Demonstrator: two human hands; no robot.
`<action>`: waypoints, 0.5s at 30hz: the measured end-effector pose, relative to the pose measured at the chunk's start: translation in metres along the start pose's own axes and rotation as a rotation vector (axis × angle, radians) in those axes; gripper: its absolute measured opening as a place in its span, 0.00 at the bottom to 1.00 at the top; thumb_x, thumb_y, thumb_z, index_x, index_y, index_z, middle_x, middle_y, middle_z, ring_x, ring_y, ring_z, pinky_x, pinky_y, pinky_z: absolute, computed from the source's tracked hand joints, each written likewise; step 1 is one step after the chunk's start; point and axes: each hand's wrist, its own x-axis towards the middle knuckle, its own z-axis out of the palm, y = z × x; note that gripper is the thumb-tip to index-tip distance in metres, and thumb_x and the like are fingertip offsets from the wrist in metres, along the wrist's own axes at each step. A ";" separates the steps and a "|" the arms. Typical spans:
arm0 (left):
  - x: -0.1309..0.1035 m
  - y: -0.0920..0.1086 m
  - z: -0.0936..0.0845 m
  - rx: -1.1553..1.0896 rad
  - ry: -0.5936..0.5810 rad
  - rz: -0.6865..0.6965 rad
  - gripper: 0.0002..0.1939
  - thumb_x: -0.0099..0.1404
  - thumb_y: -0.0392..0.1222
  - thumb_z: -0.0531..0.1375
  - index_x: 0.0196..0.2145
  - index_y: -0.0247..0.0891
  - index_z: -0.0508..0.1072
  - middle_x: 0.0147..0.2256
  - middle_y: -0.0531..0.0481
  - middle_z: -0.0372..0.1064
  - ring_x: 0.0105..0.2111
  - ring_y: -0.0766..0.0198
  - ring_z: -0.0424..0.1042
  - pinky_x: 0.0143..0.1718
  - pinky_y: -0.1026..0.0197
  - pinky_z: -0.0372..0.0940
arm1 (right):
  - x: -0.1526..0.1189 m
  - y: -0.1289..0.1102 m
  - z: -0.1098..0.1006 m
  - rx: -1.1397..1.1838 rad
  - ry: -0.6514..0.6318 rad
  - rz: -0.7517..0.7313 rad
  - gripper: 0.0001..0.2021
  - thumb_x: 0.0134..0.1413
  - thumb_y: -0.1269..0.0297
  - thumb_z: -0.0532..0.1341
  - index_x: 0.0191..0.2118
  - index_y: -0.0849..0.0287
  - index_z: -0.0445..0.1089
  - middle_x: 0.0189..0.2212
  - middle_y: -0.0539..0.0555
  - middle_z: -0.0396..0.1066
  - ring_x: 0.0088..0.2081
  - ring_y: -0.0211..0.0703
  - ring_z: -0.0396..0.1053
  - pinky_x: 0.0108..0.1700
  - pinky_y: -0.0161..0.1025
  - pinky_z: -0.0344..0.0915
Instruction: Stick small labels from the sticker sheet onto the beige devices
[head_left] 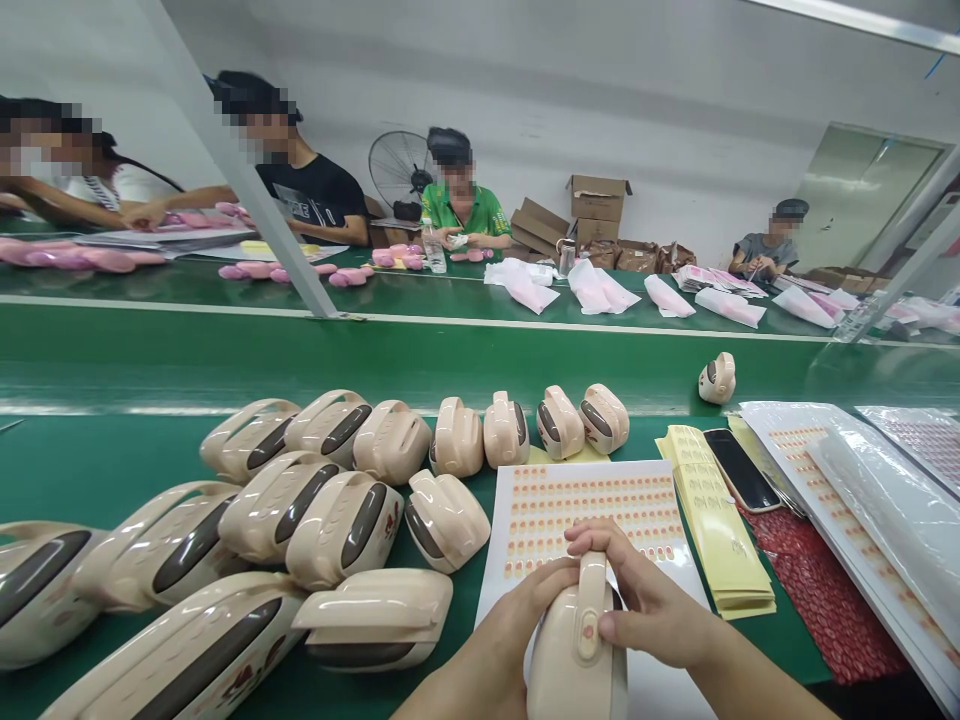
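Observation:
A cream plastic housing with a loop handle [576, 660] stands close in front of me. My left hand [525, 610] holds it from the left, with its fingers round the handle side. My right hand [656, 595] is wrapped over its right side, thumb pressed beside a small orange sticker [588, 632] on the oval pad below the handle. Under the hands lies a white sticker sheet [592, 480] with rows of small orange-and-yellow stickers. Several similar glossy housings with dark windows, one of them a cream housing [448, 520] near the sheet, stand to the left.
Yellow label sheets [716, 530], a black phone [742, 470], red bubble wrap [821, 590] and bagged sticker sheets [885, 520] lie at right. One lone housing [718, 380] stands on the green belt [420, 350]. Several people work across it, beyond a metal post [247, 170].

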 end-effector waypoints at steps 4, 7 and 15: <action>-0.002 -0.001 0.001 0.002 0.007 0.022 0.45 0.43 0.42 0.66 0.56 0.48 0.49 0.51 0.42 0.60 0.51 0.46 0.63 0.49 0.48 0.61 | 0.000 0.001 0.002 -0.020 0.003 -0.004 0.22 0.44 0.64 0.57 0.48 0.51 0.57 0.49 0.56 0.53 0.55 0.48 0.52 0.55 0.47 0.50; -0.003 -0.003 0.001 -0.024 0.011 0.063 0.46 0.43 0.43 0.66 0.56 0.49 0.48 0.51 0.43 0.61 0.50 0.47 0.64 0.48 0.50 0.62 | 0.001 0.002 0.003 -0.035 0.015 -0.005 0.21 0.45 0.64 0.56 0.48 0.52 0.57 0.48 0.56 0.53 0.54 0.47 0.51 0.55 0.47 0.50; -0.002 0.000 0.002 -0.020 0.017 -0.016 0.41 0.45 0.42 0.66 0.55 0.46 0.52 0.51 0.42 0.63 0.50 0.48 0.64 0.49 0.49 0.61 | 0.004 0.006 0.007 -0.128 0.118 -0.011 0.22 0.46 0.55 0.58 0.48 0.54 0.58 0.45 0.57 0.56 0.50 0.48 0.56 0.53 0.47 0.53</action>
